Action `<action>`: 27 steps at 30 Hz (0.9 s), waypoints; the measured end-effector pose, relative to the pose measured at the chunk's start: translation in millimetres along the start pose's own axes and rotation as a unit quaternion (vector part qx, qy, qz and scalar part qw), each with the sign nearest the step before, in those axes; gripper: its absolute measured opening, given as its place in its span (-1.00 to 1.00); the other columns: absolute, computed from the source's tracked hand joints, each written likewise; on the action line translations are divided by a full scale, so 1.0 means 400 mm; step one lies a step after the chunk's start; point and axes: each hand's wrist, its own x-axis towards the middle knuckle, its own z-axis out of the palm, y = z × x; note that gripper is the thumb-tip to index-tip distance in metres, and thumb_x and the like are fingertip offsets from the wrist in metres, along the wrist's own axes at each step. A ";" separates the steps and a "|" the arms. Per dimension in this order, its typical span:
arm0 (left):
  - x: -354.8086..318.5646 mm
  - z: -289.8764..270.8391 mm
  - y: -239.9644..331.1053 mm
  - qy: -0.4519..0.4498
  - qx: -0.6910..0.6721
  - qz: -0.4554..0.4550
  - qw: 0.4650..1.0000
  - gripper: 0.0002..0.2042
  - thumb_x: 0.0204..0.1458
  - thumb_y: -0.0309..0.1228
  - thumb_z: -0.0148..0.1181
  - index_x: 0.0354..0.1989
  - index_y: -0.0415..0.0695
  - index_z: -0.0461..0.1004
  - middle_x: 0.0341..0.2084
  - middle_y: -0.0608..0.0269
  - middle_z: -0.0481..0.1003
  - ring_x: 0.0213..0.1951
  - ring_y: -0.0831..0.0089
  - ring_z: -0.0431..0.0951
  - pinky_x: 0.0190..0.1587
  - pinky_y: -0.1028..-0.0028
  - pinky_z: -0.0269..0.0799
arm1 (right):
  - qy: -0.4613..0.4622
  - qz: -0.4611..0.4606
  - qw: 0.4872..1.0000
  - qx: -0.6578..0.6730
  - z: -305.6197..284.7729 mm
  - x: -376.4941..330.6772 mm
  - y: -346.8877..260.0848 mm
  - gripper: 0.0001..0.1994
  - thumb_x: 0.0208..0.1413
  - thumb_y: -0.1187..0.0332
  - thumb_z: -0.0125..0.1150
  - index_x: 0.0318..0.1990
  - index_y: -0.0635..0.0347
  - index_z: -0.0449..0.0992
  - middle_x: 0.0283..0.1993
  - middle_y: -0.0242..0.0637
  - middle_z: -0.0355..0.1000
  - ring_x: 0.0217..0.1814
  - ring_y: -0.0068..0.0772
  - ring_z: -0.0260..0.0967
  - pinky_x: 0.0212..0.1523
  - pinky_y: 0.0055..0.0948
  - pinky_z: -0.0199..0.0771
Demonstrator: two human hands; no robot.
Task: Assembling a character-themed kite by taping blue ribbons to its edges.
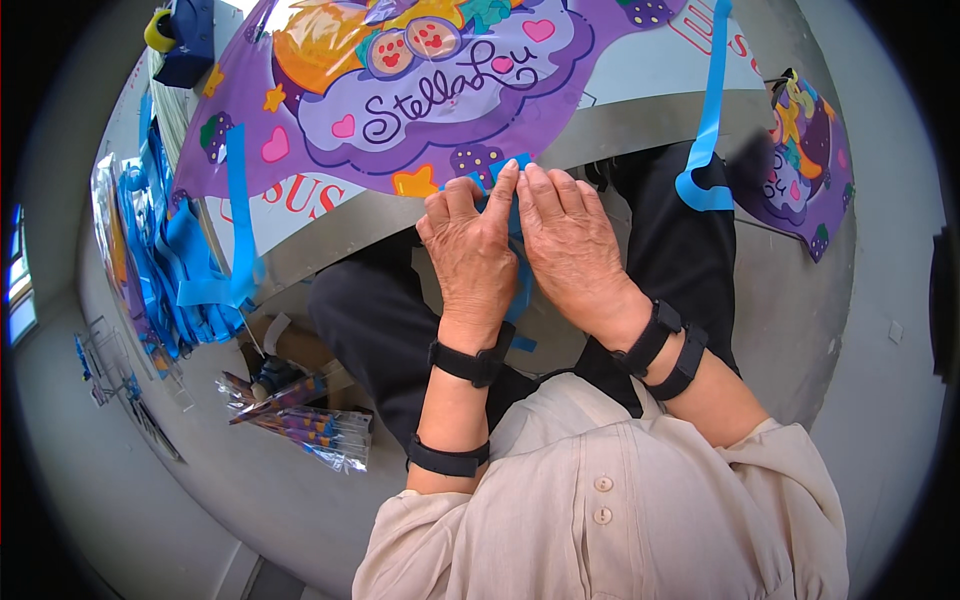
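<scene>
A purple printed sheet with blue ribbon tails, which looks like a kite, lies over the table's near edge. At its lower edge my left hand has the index finger stretched forward and the other fingers curled. It grips a short blue ribbon there. Close beside it, my right hand has its fingers together, bent down over the same ribbon; its thumb is hidden. Between the hands the ribbon hangs down toward my lap. Two more blue tails, a left one and a right one, hang from the sheet's sides.
The metal table edge runs across in front of my knees. A bundle of blue ribbons hangs at the left, below a blue tape dispenser. Clear packets lie low on the left. Another purple printed sheet hangs at the right.
</scene>
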 end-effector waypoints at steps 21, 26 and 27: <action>0.000 -0.008 -0.002 -0.009 -0.018 0.002 1.000 -0.48 -0.17 -0.69 0.03 0.03 0.06 0.47 -0.33 0.24 0.30 -0.22 0.28 0.27 -0.22 0.37 0.14 | 0.027 -0.016 0.999 -0.004 0.008 -0.005 0.009 -0.51 -0.09 0.42 0.05 0.06 0.45 0.31 0.07 -0.16 0.19 0.12 -0.25 0.12 0.10 -0.41 0.18; 0.000 -0.006 -0.001 -0.006 -0.015 0.003 1.000 -0.47 -0.18 -0.70 0.03 0.03 0.05 0.46 -0.32 0.23 0.30 -0.21 0.28 0.27 -0.21 0.36 0.15 | 0.023 -0.017 1.000 0.004 0.005 -0.004 0.011 -0.51 -0.10 0.42 0.06 0.06 0.46 0.30 0.07 -0.16 0.19 0.13 -0.24 0.11 0.10 -0.41 0.18; 0.000 -0.006 0.000 -0.007 -0.015 0.003 1.000 -0.47 -0.18 -0.70 0.03 0.03 0.05 0.46 -0.32 0.23 0.30 -0.21 0.28 0.27 -0.21 0.36 0.15 | 0.021 -0.018 1.000 0.003 0.004 -0.003 0.012 -0.51 -0.10 0.42 0.06 0.05 0.46 0.31 0.07 -0.16 0.19 0.13 -0.24 0.11 0.10 -0.41 0.18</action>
